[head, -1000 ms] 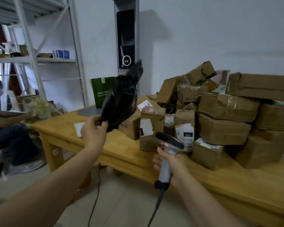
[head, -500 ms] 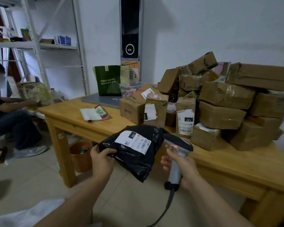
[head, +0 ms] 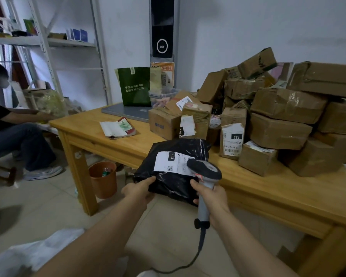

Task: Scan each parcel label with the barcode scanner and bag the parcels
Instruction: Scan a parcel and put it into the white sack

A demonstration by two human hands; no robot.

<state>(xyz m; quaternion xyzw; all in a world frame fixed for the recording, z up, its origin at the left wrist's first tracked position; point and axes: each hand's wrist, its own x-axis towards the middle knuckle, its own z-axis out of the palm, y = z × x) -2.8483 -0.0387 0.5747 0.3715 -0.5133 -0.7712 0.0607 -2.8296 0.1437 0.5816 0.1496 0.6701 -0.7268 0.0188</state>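
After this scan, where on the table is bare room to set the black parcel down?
The table is bare at its left corner, around the booklet; also the front strip right of the scanner, before the cardboard boxes. Right and back are crowded with boxes.

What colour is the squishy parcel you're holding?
The parcel is shiny black, with a white label on it. The head view shows it best.

A green paper bag (head: 135, 86) stands at the back of the table (head: 84, 126), an open booklet (head: 116, 128) lying nearer its front edge. An orange bin (head: 103, 181) sits underneath.
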